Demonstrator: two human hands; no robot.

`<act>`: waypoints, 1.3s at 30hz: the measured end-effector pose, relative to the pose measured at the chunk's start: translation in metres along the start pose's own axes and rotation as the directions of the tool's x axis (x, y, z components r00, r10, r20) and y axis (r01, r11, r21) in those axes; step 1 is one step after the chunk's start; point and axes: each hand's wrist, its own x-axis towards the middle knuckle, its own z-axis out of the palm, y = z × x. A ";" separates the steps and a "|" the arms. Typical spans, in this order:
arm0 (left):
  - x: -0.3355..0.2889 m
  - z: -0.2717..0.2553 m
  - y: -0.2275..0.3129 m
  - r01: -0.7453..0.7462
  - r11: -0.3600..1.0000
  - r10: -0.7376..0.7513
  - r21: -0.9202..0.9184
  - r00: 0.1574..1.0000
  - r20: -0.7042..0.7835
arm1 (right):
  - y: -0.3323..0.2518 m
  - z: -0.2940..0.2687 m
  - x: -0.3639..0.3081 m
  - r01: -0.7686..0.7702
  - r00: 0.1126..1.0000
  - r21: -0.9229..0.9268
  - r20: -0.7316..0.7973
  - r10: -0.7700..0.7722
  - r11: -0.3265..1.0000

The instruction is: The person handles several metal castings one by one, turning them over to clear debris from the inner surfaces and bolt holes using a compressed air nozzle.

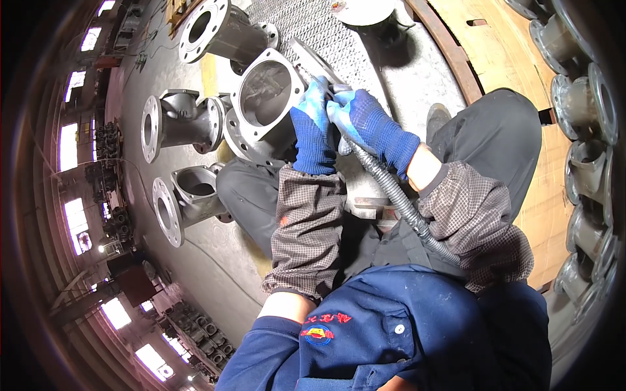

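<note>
The gloved left hand [314, 127] sits at 12 o'clock, fingers bent, its grip unclear, the sleeved left forearm [306, 228] pointing toward 12 behind it. Just beside it at 1 o'clock, the gloved right hand [373, 124] is curled closed, its bare wrist [424, 168] and sleeved right forearm [473, 212] slanting toward about 11 o'clock.

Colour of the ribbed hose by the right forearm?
Grey; the ribbed hose shows best in the head view.
</note>
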 end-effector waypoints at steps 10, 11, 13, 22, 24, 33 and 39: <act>-0.002 0.005 0.001 -0.020 0.997 0.022 -0.080 0.999 0.024 | 0.002 0.001 0.001 0.035 0.998 -0.028 -0.050 -0.037 0.999; -0.002 0.005 0.002 0.011 0.993 -0.011 -0.115 1.000 0.005 | 0.008 0.003 0.006 0.038 0.998 0.066 -0.049 -0.035 0.997; 0.001 0.000 -0.002 -0.036 0.994 0.033 -0.104 0.999 -0.025 | -0.003 0.002 0.001 -0.028 0.999 0.036 -0.017 0.028 0.999; -0.005 0.009 -0.006 -0.090 0.991 0.089 -0.099 0.996 -0.019 | 0.010 -0.001 0.000 0.098 0.992 -0.056 -0.077 -0.103 0.994; -0.005 0.008 -0.006 -0.115 0.991 0.114 -0.068 0.993 -0.024 | 0.010 -0.001 0.000 0.090 0.994 -0.069 -0.059 -0.094 0.994; -0.011 0.001 0.019 -0.387 0.910 0.345 0.148 0.905 0.248 | -0.016 -0.017 -0.012 -0.148 0.984 0.481 0.162 0.079 0.864; -0.029 -0.050 0.055 0.009 0.993 0.057 -0.118 0.836 0.546 | -0.040 -0.019 -0.030 -0.189 0.892 0.453 0.450 -0.040 0.871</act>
